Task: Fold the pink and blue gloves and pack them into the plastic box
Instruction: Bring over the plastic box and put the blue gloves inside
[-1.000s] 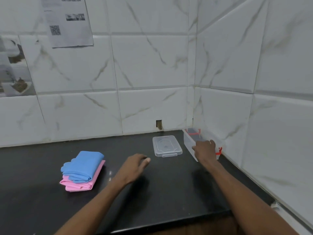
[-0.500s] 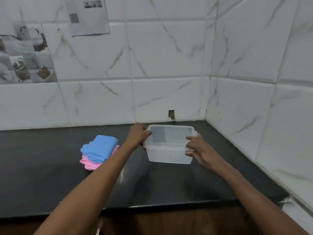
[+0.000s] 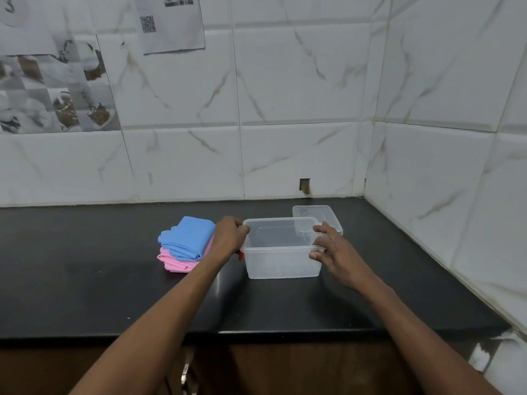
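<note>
On the black counter [image 3: 85,295], both hands, left hand [image 3: 229,236] and right hand [image 3: 332,252], grip the empty plastic box [image 3: 281,260]; folded blue glove [image 3: 188,238] atop pink glove [image 3: 176,262] at nine o'clock. Best to set the box level beside them.

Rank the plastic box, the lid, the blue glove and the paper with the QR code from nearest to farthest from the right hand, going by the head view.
1. Plastic box: the right hand grips its right rim.
2. Lid: flat on the counter, just behind the hand.
3. Blue glove: left of the box, on the pink glove.
4. Paper with the QR code: high on the wall.
</note>
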